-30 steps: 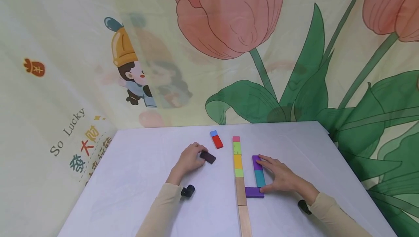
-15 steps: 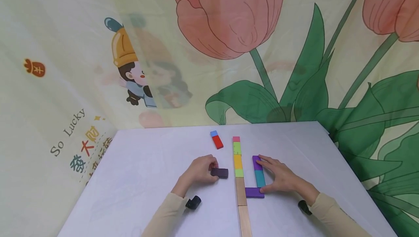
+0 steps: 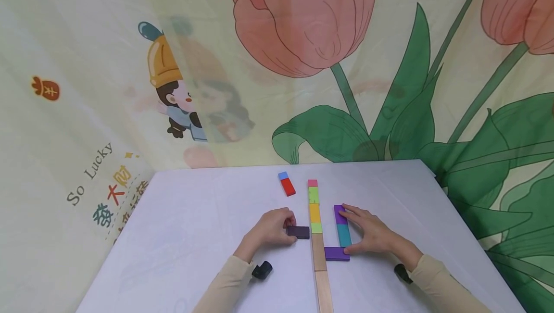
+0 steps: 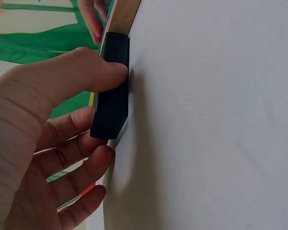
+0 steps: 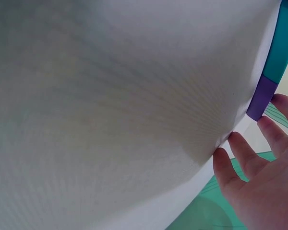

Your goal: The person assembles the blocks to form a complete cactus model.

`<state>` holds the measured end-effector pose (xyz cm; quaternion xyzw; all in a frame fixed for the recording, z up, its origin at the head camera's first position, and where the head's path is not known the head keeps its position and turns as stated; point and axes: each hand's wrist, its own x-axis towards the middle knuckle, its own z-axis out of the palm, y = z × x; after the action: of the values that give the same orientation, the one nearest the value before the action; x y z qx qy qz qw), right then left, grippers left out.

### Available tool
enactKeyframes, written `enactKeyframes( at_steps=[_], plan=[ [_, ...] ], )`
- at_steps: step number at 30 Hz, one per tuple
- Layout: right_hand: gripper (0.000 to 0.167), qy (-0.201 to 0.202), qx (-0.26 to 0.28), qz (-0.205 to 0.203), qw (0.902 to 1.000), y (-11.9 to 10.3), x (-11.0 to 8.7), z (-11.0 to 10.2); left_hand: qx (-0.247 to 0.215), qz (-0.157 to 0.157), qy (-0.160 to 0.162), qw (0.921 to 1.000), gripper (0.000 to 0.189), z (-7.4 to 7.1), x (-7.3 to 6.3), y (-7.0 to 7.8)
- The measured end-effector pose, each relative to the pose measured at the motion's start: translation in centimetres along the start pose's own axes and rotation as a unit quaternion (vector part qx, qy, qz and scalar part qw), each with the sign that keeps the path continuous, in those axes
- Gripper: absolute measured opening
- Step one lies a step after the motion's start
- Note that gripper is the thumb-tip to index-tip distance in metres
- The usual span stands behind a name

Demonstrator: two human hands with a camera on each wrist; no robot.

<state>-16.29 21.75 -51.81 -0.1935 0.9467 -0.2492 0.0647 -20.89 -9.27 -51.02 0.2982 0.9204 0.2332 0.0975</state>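
Observation:
Between thumb and fingers, my left hand (image 3: pixel 273 228) pinches a dark block (image 3: pixel 298 232), almost black. The block's right end is close beside a straight column of blocks: a pink one (image 3: pixel 312 183), a yellow one (image 3: pixel 314 213), light green ones and two plain wooden ones (image 3: pixel 318 253). In the left wrist view the thumb lies across the dark block (image 4: pixel 113 91). My right hand (image 3: pixel 374 232) is spread with extended fingers, its fingertips at an upright purple block (image 3: pixel 340 214). Its thumb touches a crosswise purple block (image 3: pixel 336 254). A teal block (image 3: pixel 344 235) lies between these two.
Behind the left hand, a red block (image 3: pixel 287 187) lies end to end with a small blue one (image 3: pixel 283 176). All the blocks lie on a white-covered table (image 3: pixel 195 236). A curtain (image 3: pixel 225 111) printed with tulips hangs at the table's far edge.
My left hand has brought the dark block rightward and nearer to me, turning it from slanted to crosswise beside the column. My right hand has stayed in place.

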Motion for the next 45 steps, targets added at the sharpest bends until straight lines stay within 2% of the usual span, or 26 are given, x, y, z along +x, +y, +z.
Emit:
enactKeyframes(
  at_steps=[13,21,27,30,33,37,40,45],
  plan=[
    [0.106,-0.003,0.004,0.004,1.0000,-0.1,0.0,-0.1,0.005,0.014,0.011,0.9998,0.025,0.4,0.1,0.2],
    [0.106,0.002,0.003,0.003,1.0000,0.1,0.0,0.0,0.006,0.007,0.009,0.9999,0.029,0.4,0.3,0.2],
    [0.106,-0.002,0.008,0.007,0.9999,0.1,0.1,0.0,-0.010,-0.008,0.041,0.9991,0.034,0.4,0.9,0.7],
    [0.106,-0.002,0.011,0.007,0.9999,0.0,0.1,0.0,0.002,0.006,0.056,0.9984,0.038,0.7,1.7,0.9],
    [0.105,-0.004,0.012,0.006,0.9999,0.0,0.1,0.1,0.013,0.019,0.054,0.9983,0.041,1.0,2.3,1.1],
    [0.105,-0.008,0.010,0.006,0.9999,0.0,0.1,0.1,0.014,0.022,0.050,0.9984,0.043,1.1,2.7,1.3],
    [0.105,-0.007,0.010,0.008,0.9999,0.0,0.1,0.1,0.021,0.027,0.066,0.9973,0.043,1.1,3.0,1.2],
    [0.105,-0.006,0.011,0.010,0.9999,0.0,0.1,0.0,0.047,0.070,0.088,0.9926,0.046,1.0,4.0,1.2]
  ],
)
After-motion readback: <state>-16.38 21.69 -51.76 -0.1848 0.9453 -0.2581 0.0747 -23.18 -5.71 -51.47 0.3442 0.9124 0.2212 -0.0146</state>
